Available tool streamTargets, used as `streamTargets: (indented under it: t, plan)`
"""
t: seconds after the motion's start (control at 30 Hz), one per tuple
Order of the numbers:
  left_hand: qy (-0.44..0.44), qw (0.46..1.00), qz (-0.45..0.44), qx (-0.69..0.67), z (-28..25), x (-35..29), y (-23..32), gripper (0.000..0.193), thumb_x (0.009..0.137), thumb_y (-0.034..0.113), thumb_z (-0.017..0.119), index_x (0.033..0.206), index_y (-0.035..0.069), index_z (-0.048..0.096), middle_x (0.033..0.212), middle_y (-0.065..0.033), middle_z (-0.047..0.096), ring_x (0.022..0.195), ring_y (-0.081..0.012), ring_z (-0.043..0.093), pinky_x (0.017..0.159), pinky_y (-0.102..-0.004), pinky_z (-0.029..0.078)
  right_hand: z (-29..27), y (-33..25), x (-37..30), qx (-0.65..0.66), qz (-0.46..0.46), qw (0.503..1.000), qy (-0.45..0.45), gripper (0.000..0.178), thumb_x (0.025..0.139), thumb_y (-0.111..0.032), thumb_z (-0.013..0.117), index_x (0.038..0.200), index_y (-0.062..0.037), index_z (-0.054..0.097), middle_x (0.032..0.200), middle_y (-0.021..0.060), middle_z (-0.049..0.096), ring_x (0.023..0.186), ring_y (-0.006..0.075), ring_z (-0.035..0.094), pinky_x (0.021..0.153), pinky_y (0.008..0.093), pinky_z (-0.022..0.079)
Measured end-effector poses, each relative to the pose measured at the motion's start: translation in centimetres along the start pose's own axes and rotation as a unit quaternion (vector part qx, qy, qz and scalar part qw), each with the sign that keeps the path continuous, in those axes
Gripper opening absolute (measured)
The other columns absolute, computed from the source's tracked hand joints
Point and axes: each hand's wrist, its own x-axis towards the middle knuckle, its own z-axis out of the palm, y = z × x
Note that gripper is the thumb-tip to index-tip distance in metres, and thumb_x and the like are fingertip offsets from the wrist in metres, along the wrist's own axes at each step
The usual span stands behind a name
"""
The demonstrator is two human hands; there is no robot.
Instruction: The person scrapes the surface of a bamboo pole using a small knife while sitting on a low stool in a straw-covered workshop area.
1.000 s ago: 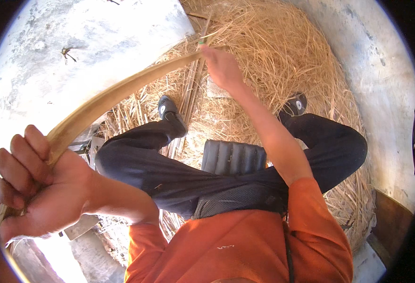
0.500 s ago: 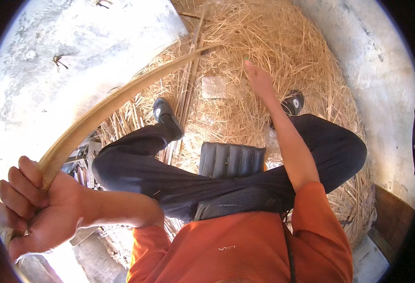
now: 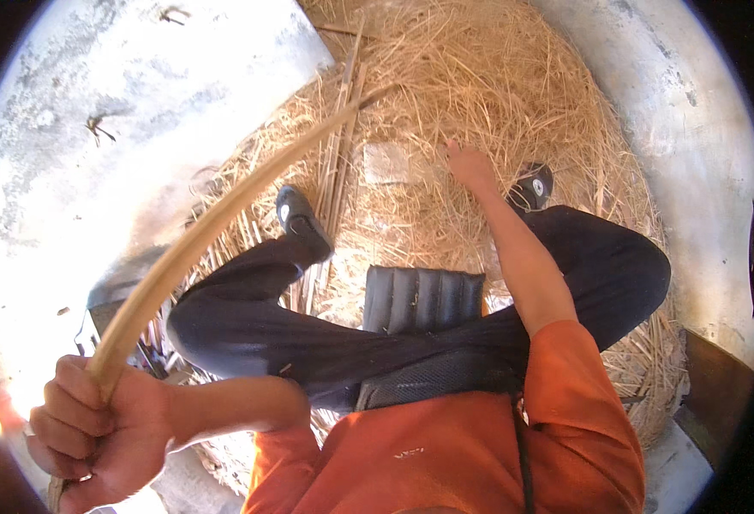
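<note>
My left hand (image 3: 107,433) is closed around the lower end of a long, curved pale strip (image 3: 197,227) that looks like split bamboo. The strip slants up and away to the right, narrowing to a dark tip over the straw-like shavings (image 3: 514,86). My right hand (image 3: 473,169) is stretched out low over those shavings, just right of a square pale block (image 3: 387,163). Its fingers point away from me and look parted, with nothing I can make out between them.
Between my bent legs stands a padded black ribbed cushion (image 3: 424,298). Thin wooden strips (image 3: 340,146) lie near my left shoe (image 3: 302,224). A pale wall (image 3: 677,146) curves along the right, and a whitish slab (image 3: 137,128) fills the upper left.
My right hand has come down and slightly nearer, its fingers parting. My left hand has shifted down and to the right with the strip, which stands a little steeper.
</note>
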Motion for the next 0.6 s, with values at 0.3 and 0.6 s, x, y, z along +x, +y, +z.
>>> streamTargets:
  t: [0.3,0.6]
  plan:
    - [-0.073,0.989,-0.045,-0.124,-1.4,0.5,0.4,0.051,0.079,0.059,0.056,0.056,0.018,0.035,0.049,0.0070,0.026,0.045,-0.0076,0.022,0.049,-0.0258,0.019,-9.7,-13.1,-12.4,0.290,-0.293,0.911,-0.013,0.058,0.096,-0.048,0.027,0.096,-0.0003,0.059,0.074,0.0178,0.060,0.072,0.0294,0.060,0.066,0.0431,0.045]
    - [-0.232,0.913,0.017,-0.334,-1.1,0.1,-0.3,0.050,0.087,0.048,0.056,0.055,0.016,0.033,0.038,0.0071,0.031,0.029,-0.0030,0.025,0.029,-0.0175,0.021,-16.6,-17.0,-27.8,0.262,-0.463,0.845,-0.054,0.037,0.095,-0.034,0.043,0.089,-0.0013,0.058,0.045,0.0174,0.051,0.042,0.0333,0.056,0.039,0.0419,0.044]
